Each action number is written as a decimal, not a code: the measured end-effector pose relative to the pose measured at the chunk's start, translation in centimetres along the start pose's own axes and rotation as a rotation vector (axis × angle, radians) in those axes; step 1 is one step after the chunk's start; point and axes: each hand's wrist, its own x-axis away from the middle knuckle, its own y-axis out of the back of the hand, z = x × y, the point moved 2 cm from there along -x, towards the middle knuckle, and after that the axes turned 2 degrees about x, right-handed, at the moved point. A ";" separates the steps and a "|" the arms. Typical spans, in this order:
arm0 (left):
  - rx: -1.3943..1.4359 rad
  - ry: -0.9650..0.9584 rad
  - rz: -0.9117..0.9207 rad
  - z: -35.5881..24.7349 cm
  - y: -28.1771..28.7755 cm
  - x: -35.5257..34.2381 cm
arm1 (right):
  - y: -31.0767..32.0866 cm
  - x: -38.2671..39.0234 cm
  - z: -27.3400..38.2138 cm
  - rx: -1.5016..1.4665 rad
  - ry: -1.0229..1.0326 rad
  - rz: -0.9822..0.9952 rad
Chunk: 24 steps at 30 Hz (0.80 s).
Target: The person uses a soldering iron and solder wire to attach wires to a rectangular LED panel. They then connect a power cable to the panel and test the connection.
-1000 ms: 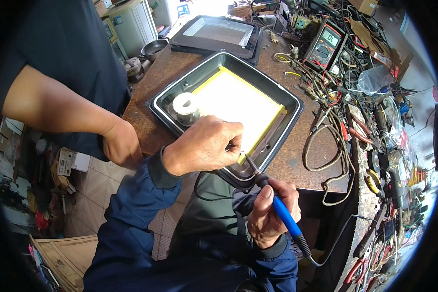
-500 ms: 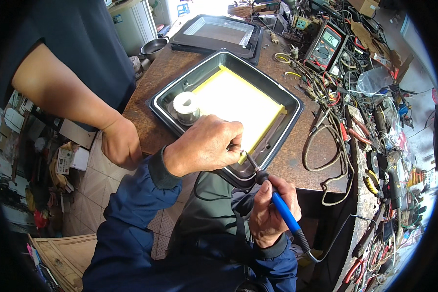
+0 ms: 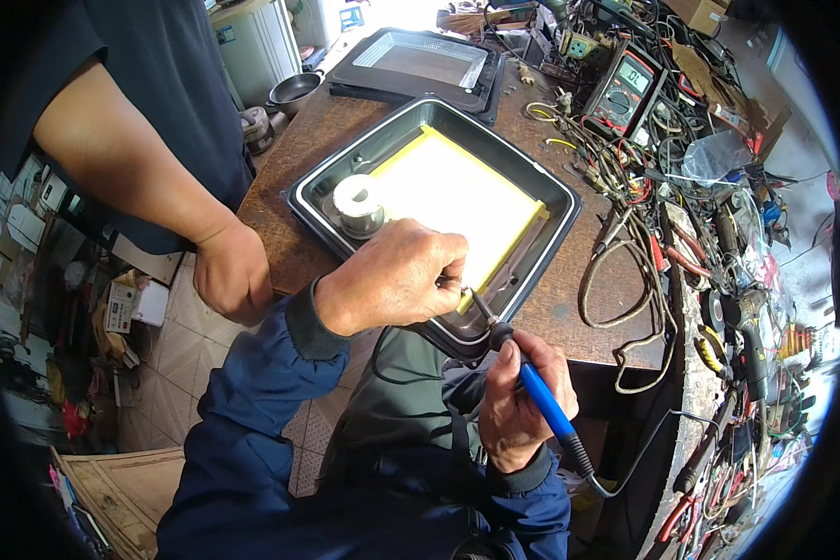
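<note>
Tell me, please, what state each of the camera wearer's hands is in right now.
Left hand: closed in a pinch; whether it holds anything cannot be told.
Right hand: closed, holding the blue-handled soldering iron.

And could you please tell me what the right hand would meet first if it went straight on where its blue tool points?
Most likely the left hand, which appears just beyond the tip of the blue soldering iron. Depth is unclear, though, so the yellow-edged bright panel might come first.
</note>
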 end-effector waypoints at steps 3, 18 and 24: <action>-0.006 0.010 0.003 0.0 0.0 0.0 | 0.0 0.0 -0.1 0.002 0.003 0.003; -0.049 -0.001 -0.003 0.2 -0.2 0.2 | -0.1 0.2 -0.2 -0.017 -0.015 0.009; -0.044 -0.013 -0.018 0.1 -0.2 0.2 | -0.1 0.1 -0.1 -0.007 0.005 0.000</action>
